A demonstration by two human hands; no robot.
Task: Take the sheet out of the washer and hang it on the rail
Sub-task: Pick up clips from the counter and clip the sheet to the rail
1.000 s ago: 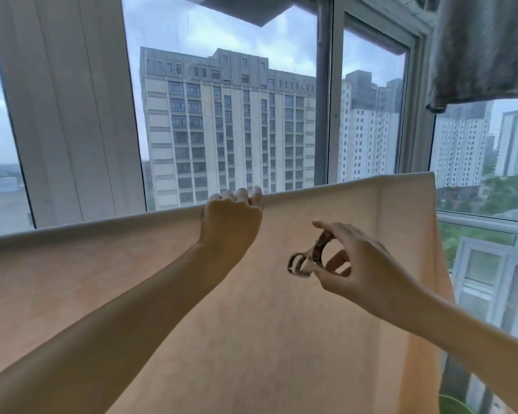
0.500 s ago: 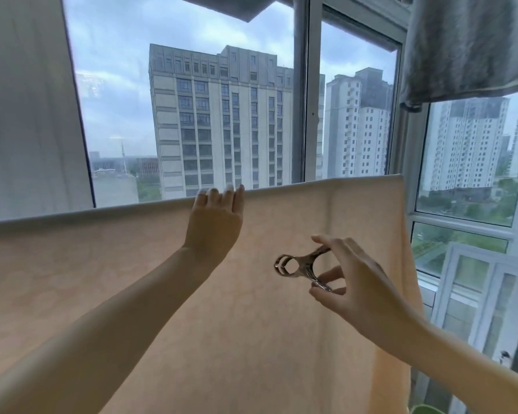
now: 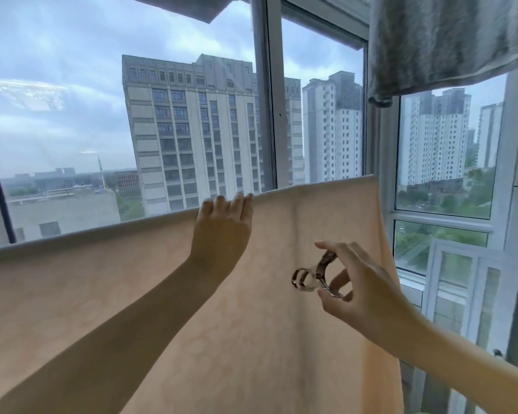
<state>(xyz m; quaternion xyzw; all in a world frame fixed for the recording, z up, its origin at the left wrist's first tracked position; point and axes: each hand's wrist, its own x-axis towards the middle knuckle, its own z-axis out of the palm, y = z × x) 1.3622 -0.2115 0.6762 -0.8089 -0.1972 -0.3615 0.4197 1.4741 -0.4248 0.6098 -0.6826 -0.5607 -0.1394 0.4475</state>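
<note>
The peach sheet (image 3: pixel 132 294) hangs across the lower half of the frame, folded over along its top line. The left hand (image 3: pixel 222 228) lies with straight fingers on this fold near the centre. The right hand (image 3: pixel 362 291), to the lower right of it, pinches a metal clip (image 3: pixel 311 274) in front of the sheet.

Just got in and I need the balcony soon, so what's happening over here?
A person is hanging a peach sheet by the window. It is already draped over the rail, which it hides. The left hand rests on its top edge, while the right hand pinches a metal clip in front of the sheet, not yet fastened.
</note>
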